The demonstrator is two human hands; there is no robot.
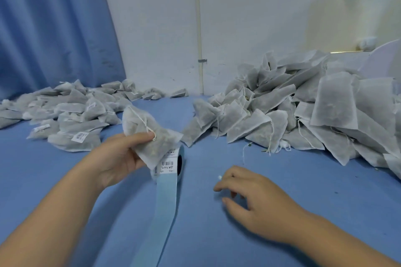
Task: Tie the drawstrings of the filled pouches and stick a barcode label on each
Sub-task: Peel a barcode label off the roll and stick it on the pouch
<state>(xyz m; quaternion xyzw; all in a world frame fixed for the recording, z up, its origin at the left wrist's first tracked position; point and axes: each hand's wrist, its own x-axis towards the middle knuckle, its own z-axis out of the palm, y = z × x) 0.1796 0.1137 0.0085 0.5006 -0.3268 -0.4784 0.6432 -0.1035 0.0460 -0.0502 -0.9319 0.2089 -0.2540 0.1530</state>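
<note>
Blue table, filled pouches heaped both sides. Left hand grips one pouch; right hand hovers slack, fingers loosely curled.

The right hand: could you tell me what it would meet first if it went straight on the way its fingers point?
From the right hand, probably the label roll or its blue backing strip; only bare tabletop lies between, though depth is unclear.
</note>
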